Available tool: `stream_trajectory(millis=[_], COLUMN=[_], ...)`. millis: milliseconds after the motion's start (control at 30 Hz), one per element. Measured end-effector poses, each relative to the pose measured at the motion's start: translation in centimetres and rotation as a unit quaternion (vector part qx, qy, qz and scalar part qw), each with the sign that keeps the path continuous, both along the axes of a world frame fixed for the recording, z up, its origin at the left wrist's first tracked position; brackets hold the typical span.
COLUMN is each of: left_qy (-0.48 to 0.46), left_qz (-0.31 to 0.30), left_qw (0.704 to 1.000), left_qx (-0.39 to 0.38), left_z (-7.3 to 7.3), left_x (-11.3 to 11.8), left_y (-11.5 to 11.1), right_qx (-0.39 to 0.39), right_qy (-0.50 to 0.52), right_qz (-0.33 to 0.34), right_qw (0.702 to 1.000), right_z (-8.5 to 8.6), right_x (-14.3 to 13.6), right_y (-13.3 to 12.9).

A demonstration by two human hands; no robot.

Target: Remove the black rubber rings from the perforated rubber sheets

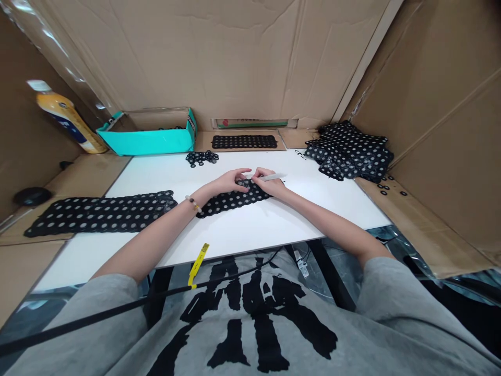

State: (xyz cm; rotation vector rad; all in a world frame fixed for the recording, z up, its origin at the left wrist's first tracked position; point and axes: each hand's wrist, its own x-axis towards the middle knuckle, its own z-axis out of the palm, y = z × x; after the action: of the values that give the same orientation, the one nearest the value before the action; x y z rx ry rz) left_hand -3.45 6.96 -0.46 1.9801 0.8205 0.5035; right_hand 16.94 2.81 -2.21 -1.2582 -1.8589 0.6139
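A black sheet with rows of pale round holes [225, 202] lies on the white table in front of me. My left hand [231, 181] rests at the sheet's upper edge, its thumb and fingers curved apart, touching it. My right hand [268, 181] is closed round a white pen-like tool [274, 177], whose tip end is over the sheet near my left fingers. Whether my left fingers pinch a small piece of the sheet is too small to tell.
Another perforated sheet [105, 214] lies left, one [245, 141] at the back, and a pile [348, 149] back right. Small black rings [201, 157] sit near a turquoise box [148, 142]. An orange bottle [68, 117] stands far left. Cardboard walls [235, 57] surround the white table [242, 230].
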Motion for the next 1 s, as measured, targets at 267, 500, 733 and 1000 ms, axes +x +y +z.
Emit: stream_trajectory(millis=[267,500,733,1000], left_qy=[0.0,-0.031,-0.024,-0.037], left_qz=[-0.008,-0.01,0.011,0.031], left_qw=[0.999,0.999,1.0,0.997], left_qx=[0.04,-0.002,-0.01,-0.062], left_z=[-0.83,-0.73,-0.57,-0.59], left_x=[0.66,0.72,0.59,0.66], left_y=[-0.33,-0.33,-0.34,-0.13], right_qx=[-0.082,-0.069,-0.07,-0.021], right_qy=[0.1,0.106,0.118,0.066], right_qz=[0.064,0.076,0.085,0.069], right_qw=[0.99,0.989,0.987,0.995], right_z=[0.22,0.15,0.25,0.21], right_x=[1.1,1.07,1.25,0.85], right_y=[0.38,0.29,0.29,-0.51])
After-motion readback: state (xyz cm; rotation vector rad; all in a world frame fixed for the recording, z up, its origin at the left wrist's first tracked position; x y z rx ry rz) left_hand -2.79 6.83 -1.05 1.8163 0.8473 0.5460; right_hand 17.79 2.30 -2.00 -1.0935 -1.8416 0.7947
